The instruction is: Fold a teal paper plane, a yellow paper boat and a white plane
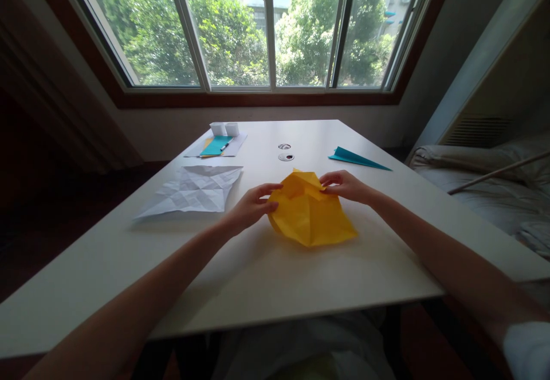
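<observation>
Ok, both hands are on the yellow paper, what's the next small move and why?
Probably press the raised top flap flat. The yellow paper still bulges off the table, and the left hand and right hand already pinch its upper corners, so a crease there looks due.

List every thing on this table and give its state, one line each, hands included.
yellow paper: partly folded, puffed up, held at both sides
left hand: gripping the yellow paper's left edge
right hand: pinching its top flap
white sheet: unfolded, creased, lying flat
teal paper plane: folded, lying flat
window: cannot tell whether shut
</observation>
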Demonstrator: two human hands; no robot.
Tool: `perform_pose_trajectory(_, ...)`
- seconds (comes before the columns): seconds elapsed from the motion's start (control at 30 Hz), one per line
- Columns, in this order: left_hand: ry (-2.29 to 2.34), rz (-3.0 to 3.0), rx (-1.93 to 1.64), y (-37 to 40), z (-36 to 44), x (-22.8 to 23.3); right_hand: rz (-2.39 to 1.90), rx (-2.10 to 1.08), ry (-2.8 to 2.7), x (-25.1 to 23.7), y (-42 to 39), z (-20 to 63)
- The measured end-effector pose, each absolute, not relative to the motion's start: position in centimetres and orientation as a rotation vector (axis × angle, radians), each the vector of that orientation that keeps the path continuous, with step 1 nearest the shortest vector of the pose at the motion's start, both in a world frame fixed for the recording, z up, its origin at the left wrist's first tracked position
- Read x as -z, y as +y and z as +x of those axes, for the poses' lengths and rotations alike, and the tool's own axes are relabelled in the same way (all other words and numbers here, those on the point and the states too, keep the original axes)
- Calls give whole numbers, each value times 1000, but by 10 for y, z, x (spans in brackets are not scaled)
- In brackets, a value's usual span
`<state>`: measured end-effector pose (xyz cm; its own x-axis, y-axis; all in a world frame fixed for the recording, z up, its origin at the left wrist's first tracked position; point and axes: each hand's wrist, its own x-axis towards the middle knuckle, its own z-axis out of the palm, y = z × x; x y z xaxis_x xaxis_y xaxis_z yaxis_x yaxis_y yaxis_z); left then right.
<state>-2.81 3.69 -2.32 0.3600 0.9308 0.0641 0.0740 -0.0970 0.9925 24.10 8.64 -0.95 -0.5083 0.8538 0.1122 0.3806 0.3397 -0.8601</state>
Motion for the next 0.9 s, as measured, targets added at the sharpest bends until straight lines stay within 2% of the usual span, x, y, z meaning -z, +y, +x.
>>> perform_pose_trajectory(0.13,935,1563,-868,34,-24,29,-1096,-724,-2280,8,78,233)
perform_pose_trajectory(0.27,947,1662,-841,31,-21,31,-1206,-487,-2192,10,74,228)
perform_pose_trajectory(0.33,950,1669,-879,31,-20,30,-1211,-616,-2034,12,76,228)
perform_pose_trajectory(0.47,1039,1631,-1004,31,-18,21,-1059,-1135,-1626,12,83,232)
perform_pose_trajectory(0.53,1159,1619,-1061,31,-17,15,-968,-1241,-1483,11,87,235)
perform_pose_trajectory(0.67,1338,1582,-1131,29,-16,9,-946,-1291,-1354,12,96,243)
perform_pose_trajectory(0.9,1468,1544,-1068,32,-19,10,-1320,-1162,-1362,25,107,254)
